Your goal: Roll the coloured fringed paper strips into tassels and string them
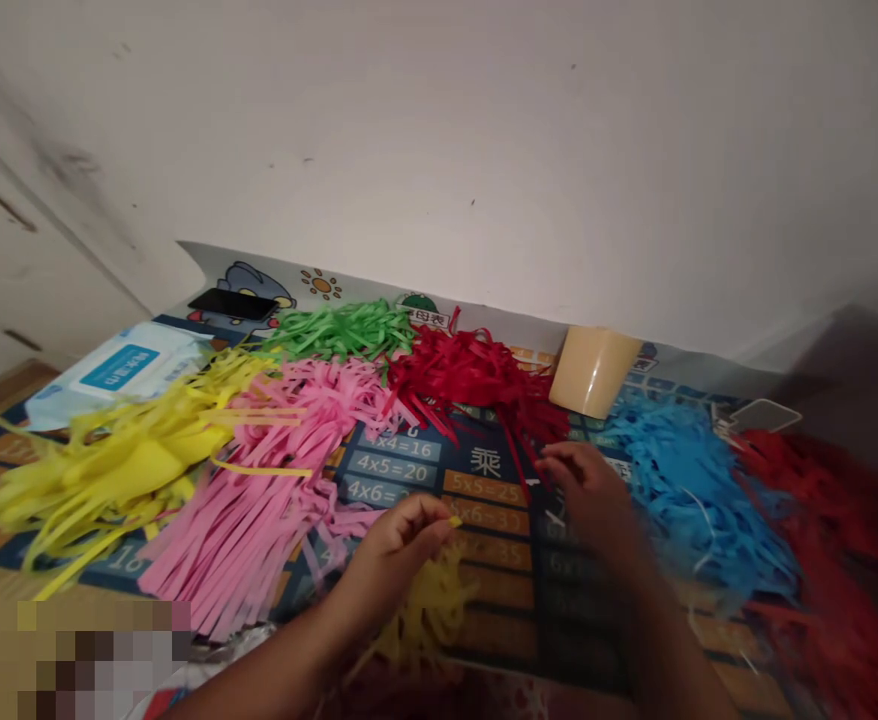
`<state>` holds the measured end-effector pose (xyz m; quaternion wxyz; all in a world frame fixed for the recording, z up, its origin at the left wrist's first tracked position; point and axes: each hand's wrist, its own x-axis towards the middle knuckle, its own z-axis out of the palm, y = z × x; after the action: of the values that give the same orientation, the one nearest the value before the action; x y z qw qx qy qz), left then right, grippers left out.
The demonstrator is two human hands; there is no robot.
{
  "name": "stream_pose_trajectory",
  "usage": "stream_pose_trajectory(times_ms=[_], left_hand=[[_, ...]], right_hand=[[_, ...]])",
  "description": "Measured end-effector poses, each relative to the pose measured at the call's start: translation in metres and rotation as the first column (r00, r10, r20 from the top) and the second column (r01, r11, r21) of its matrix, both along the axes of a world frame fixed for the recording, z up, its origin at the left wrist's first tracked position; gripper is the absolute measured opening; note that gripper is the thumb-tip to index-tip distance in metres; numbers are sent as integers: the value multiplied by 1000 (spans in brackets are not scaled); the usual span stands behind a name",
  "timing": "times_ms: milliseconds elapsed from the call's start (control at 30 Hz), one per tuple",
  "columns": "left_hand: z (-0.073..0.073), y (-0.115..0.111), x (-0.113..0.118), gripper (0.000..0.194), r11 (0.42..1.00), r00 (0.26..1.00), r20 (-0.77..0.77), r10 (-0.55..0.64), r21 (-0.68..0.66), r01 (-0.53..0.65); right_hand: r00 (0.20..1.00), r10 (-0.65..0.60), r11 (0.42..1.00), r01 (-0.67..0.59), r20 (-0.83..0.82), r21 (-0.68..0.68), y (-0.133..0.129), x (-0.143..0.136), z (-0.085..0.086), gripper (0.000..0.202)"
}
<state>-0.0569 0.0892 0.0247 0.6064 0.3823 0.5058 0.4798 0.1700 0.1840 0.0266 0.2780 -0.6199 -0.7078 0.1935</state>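
Note:
Above the middle of the mat, my left hand [401, 540] is closed in a pinch on a small yellow piece at its fingertips. Yellow strips [435, 600] hang or lie just below it, blurred. My right hand [585, 485] has its fingers drawn together near the dark red strips [469, 375]; what it holds, if anything, is too small to make out. Pink strips [236, 540] lie left of my left hand, with a larger yellow heap [146, 440] beyond them. Blue strips [686, 490] lie right of my right hand.
A printed mat [484, 625] covers the table. Green strips [349, 328], a black phone [235, 303] and a wipes pack [120, 370] lie at the back left. A tan cup [595, 372] stands near the wall. More red strips [836, 540] lie at the right.

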Motion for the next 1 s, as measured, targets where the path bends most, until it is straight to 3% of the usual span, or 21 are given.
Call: stream_pose_trajectory(times_ms=[67, 133, 233, 367, 433, 600, 800, 900, 1000], left_hand=[[1, 1, 1, 27, 998, 995, -87, -57, 20, 59], [1, 1, 3, 21, 994, 982, -170, -88, 52, 99], [2, 0, 5, 17, 983, 952, -295, -76, 136, 121], [4, -3, 4, 15, 954, 919, -384, -85, 236, 187], [5, -4, 4, 14, 938, 898, -434, -70, 279, 208], [1, -9, 4, 11, 900, 821, -571, 5, 361, 245], [-3, -12, 2, 12, 808, 735, -672, 92, 481, 340], [0, -12, 2, 15, 799, 736, -673, 70, 479, 363], [2, -11, 2, 20, 810, 751, -659, 28, 456, 369]], right_hand=[[946, 168, 979, -192, -277, -62, -34, -14, 8, 17], [837, 218, 950, -299, -502, -87, -63, -30, 5, 12], [704, 91, 953, -267, -704, -143, -88, -45, -14, 8], [567, -70, 957, -193, -821, -215, -94, -51, -32, 9], [572, -52, 962, -191, -819, -194, -95, -51, -33, 5], [678, -38, 976, -131, -734, -172, -101, -51, -29, 4], [688, -36, 973, -141, -725, -183, -108, -52, -28, 4], [704, -4, 984, -124, -710, -129, -109, -52, -30, 3], [772, 36, 988, -123, -635, -94, -109, -49, -30, 3]])
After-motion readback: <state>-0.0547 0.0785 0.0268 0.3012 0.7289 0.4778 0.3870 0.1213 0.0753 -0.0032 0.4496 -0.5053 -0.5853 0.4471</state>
